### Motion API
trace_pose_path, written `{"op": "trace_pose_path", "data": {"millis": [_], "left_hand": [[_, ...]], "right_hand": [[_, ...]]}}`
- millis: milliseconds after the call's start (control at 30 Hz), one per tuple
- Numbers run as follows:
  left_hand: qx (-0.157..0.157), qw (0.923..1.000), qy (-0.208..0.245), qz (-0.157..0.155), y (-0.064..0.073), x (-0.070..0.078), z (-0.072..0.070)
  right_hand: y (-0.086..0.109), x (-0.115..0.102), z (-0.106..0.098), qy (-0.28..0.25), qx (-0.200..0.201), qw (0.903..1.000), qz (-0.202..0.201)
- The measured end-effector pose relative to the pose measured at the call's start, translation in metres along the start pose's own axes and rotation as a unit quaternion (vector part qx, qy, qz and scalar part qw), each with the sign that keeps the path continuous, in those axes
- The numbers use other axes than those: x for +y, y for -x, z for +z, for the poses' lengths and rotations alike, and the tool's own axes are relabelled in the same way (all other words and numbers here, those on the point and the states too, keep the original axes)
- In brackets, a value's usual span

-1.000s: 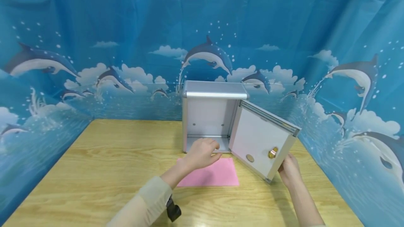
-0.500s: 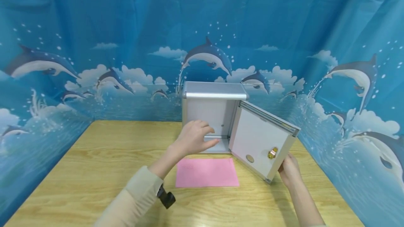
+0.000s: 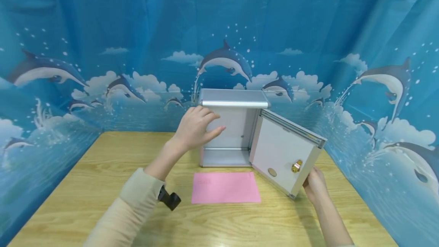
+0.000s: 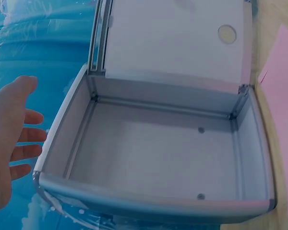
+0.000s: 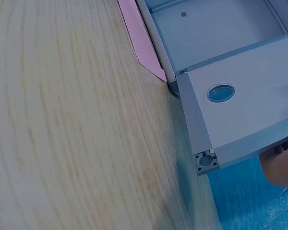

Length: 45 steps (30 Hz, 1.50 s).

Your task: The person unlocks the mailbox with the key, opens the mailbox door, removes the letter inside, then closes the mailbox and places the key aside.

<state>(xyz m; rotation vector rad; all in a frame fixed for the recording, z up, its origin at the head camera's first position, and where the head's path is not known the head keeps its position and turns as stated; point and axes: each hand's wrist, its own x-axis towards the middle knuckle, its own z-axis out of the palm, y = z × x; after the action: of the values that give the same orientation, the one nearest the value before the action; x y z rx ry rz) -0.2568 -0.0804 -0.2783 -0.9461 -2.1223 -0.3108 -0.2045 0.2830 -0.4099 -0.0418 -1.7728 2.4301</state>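
A silver-framed metal box (image 3: 234, 95) stands upright at the back of the table, its hinged door (image 3: 277, 148) swung out to the right. Inside I see bare pale walls. My left hand (image 3: 195, 128) hangs in front of the box's upper left edge, fingers loosely spread, holding nothing. In the left wrist view, that hand (image 4: 7, 143) appears beside the box's top edge, apparently apart from it. My right hand (image 3: 314, 186) grips the door's free edge, its fingers partly hidden behind the door. The door's inner face carries a brass cam lock (image 3: 296, 166) and a round hole (image 3: 272, 172).
A flat pink paper (image 3: 225, 188) lies on the wooden table (image 3: 103, 186) just in front of the box. Behind and at both sides hangs a blue dolphin-print curtain (image 3: 154, 29). A black wrist strap mount (image 3: 170, 199) sits on my left wrist.
My left hand has risen and moved left, from low over the pink paper to the box's upper left front. The right hand and the door stay in place.
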Motion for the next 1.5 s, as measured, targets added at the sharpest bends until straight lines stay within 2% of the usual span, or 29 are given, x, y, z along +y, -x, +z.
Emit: {"op": "trace_pose_path", "data": {"millis": [200,433,700,1033,1267,1500], "left_hand": [[-0.028,0.999,0.007,-0.034,-0.01,-0.014,-0.014],[-0.094,0.9931,0.003,-0.069,-0.023,-0.028,-0.025],[-0.151,0.9865,0.022,-0.06,-0.041,-0.041,-0.028],[-0.229,0.971,0.02,-0.067,-0.053,-0.045,-0.025],[-0.251,0.9638,0.03,-0.084,-0.055,-0.045,-0.023],[-0.252,0.9637,0.031,-0.082,-0.056,-0.044,-0.022]], "right_hand": [[0.0,-0.001,0.0,0.006,0.0,1.0,0.007],[-0.001,-0.002,0.0,0.009,0.001,0.9999,0.008],[-0.001,-0.004,-0.001,0.028,0.005,0.9994,0.021],[-0.001,-0.004,0.0,0.015,0.004,0.9998,0.015],[0.002,-0.006,-0.002,0.044,0.011,0.9984,0.032],[0.005,-0.006,-0.003,0.071,-0.012,0.9972,0.021]]}}
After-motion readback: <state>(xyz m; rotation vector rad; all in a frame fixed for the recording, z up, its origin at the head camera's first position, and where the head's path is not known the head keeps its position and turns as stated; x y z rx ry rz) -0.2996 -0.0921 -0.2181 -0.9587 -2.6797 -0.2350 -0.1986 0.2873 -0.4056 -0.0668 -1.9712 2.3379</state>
